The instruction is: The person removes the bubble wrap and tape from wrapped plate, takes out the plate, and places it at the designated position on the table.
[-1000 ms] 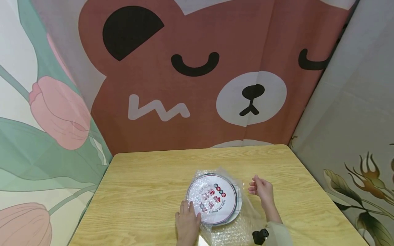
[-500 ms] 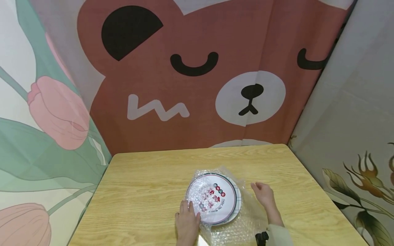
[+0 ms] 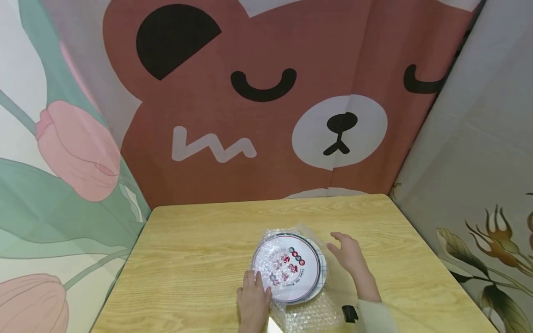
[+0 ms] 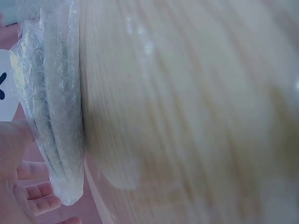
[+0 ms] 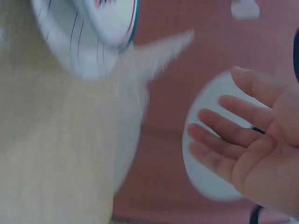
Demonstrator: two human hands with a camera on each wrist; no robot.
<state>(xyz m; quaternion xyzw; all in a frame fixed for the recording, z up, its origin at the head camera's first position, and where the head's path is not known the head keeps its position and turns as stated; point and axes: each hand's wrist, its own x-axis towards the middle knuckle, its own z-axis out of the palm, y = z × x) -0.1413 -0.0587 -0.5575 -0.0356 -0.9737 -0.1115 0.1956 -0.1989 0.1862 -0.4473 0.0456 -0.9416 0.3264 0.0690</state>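
A round white plate [image 3: 306,282] with a dark rim and red print lies on top of another plate with a grid pattern [image 3: 323,274]. Bubble wrap [image 3: 312,318] lies beneath them and covers the left part of the top plate. My left hand [image 3: 253,300] rests against the wrapped left edge, its fingers extended. In the left wrist view the wrapped plates [image 4: 58,107] stand edge-on beside the fingers. To the right of the plates, my right hand [image 3: 349,255] hovers apart from them, holding nothing; its fingers [image 5: 222,126] are spread loosely.
The wood-grain table [image 3: 187,268] extends left, right and behind the plates. A loose flap of wrap [image 5: 149,60] sticks up at their right side. A curtain with a bear print [image 3: 208,180] hangs at the table's back edge.
My right hand has lifted slightly and moved left toward the plates, its fingers going from curled to spread. The left hand and the plates have stayed put.
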